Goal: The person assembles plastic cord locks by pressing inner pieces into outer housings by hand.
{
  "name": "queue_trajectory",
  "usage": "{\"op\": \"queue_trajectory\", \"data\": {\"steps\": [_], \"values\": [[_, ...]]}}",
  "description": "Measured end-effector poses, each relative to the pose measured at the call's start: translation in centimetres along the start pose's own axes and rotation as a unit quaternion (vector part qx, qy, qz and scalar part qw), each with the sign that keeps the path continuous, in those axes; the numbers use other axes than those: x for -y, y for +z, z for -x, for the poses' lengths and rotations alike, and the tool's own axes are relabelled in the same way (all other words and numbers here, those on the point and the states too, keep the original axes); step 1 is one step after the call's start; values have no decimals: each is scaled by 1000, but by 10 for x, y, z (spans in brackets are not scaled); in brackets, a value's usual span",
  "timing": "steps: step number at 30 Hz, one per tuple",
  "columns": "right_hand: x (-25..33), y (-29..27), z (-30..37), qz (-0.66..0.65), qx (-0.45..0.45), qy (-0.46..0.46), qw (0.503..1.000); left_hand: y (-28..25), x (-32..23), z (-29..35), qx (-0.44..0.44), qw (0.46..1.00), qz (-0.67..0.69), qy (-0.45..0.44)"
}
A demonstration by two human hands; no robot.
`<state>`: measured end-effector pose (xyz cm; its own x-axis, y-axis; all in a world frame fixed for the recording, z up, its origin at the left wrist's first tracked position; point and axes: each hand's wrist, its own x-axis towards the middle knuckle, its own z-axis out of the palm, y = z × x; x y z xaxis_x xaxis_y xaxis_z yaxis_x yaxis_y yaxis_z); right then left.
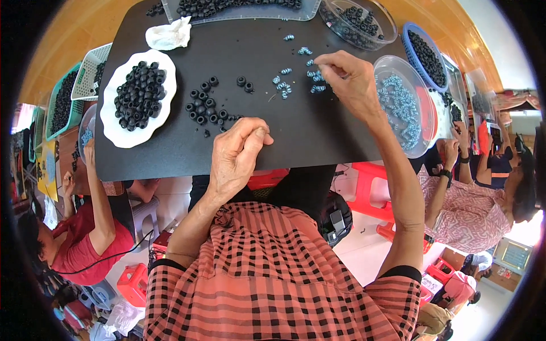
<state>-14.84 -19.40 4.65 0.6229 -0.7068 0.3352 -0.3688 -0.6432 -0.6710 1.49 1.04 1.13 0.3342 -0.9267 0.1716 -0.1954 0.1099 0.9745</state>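
Note:
My left hand (236, 156) is closed over the near edge of the dark table, its thumb pressed against the curled fingers; whatever they hold is hidden. A loose group of round black beads (205, 107), with holes in them, lies just beyond it. My right hand (354, 82) is farther right, fingers curled together in a pinch beside several small blue spiral pieces (317, 88); I cannot make out what is between the fingertips. More blue spirals (283, 86) lie scattered to its left. A clear round tub (421, 94) full of them stands beside my right wrist.
A white scalloped plate (108, 116) heaped with black beads is at the left, near a crumpled white cloth (169, 34). Clear containers (389, 25) of black parts line the far side. A blue basket (407, 42) stands at the right. Other people sit on both sides.

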Motion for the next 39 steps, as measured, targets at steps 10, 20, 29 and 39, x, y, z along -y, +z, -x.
{"op": "queue_trajectory", "data": {"steps": [10, 20, 29, 39], "values": [[12, 10, 20, 217, 84, -143, 962, 0, 0, -1, -2, 1000, -5, 7], [29, 14, 16, 269, 110, -120, 949, 0, -1, -1, -7, 1000, 5, 4], [32, 31, 18, 138, 56, -100, 984, -4, 1, -2, 18, 1000, 20, 4], [48, 54, 53, -74, 23, -18, 997, -47, -18, -46, -30, 976, -168, 134]]}}
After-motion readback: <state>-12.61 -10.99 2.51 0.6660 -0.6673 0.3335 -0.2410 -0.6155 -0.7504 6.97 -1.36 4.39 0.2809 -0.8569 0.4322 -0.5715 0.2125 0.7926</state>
